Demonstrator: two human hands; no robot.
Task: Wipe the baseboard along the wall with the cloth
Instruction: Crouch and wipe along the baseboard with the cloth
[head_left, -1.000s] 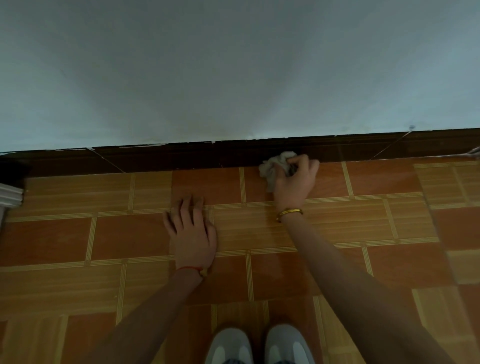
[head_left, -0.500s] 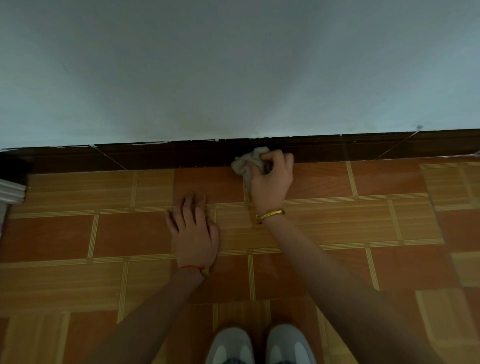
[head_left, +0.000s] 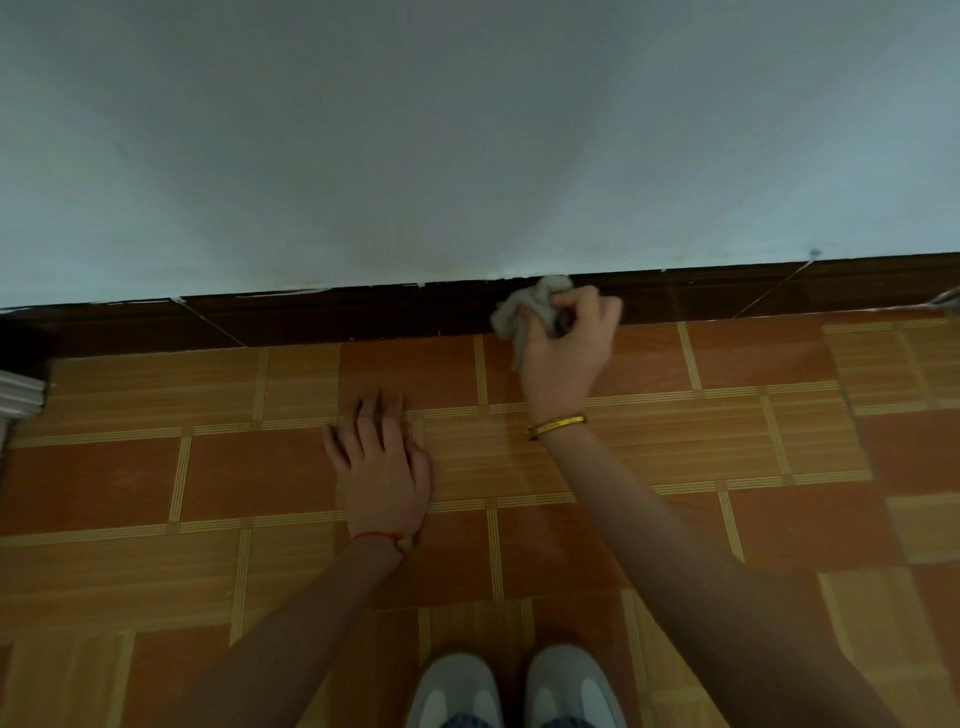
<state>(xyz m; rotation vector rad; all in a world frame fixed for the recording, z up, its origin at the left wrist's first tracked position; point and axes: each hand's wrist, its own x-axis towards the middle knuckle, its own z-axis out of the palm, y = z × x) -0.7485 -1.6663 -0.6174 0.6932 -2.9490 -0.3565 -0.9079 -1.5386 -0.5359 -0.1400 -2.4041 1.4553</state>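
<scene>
Right hand (head_left: 566, 348) is up at the wall (head_left: 467, 145) with its fingers (head_left: 587, 304) curled tight around a scrunched-up grey cloth (head_left: 530, 312). Most of the cloth bulges out on the thumb side of the fist, with a bit poking up above the knuckles and a flap hanging below past the palm edge toward the floor (head_left: 208, 467). The bunched part is pressed right onto the dark baseboard (head_left: 337, 312), about at its top edge where it meets the wall. The fingertips themselves are tucked into the cloth, so I can't see how far they wrap.

Left hand (head_left: 382, 467) is flat on the tiles, palm down, fingers straight and only slightly spread, holding nothing. It sits well apart from the cloth, nearer the body than the right hand.

Gold bracelet (head_left: 558, 423) on the right wrist, thin red string (head_left: 376, 535) on the left one. Two light shoes (head_left: 511, 686) peek in at the bottom, side by side between the forearms.
</scene>
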